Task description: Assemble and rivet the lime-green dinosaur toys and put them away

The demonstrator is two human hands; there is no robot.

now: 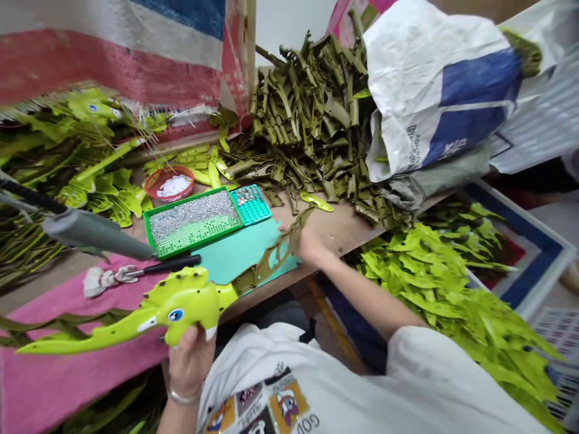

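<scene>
My left hand (192,358) is closed around the underside of a lime-green plastic toy dragon head (187,301), which has a blue eye and a long pointed snout to the left. From the head's neck, a curved olive plastic piece (256,272) with cut-outs extends up and to the right. My right hand (312,246) is at the far end of this olive piece, closed on it; the fingers are partly hidden and blurred. Below the toy's right part lies a turquoise mat (221,256). A screwdriver (167,265) with a black handle and a cloth-wrapped end lies behind the head.
A green tray (194,223) of small metal screws adjoins a teal tray (251,205). Behind them stands a red basket (169,184) of white pieces. Olive parts (312,114) pile up at the back, lime-green parts (434,283) at the right. A grey tool (99,232) overhangs at left.
</scene>
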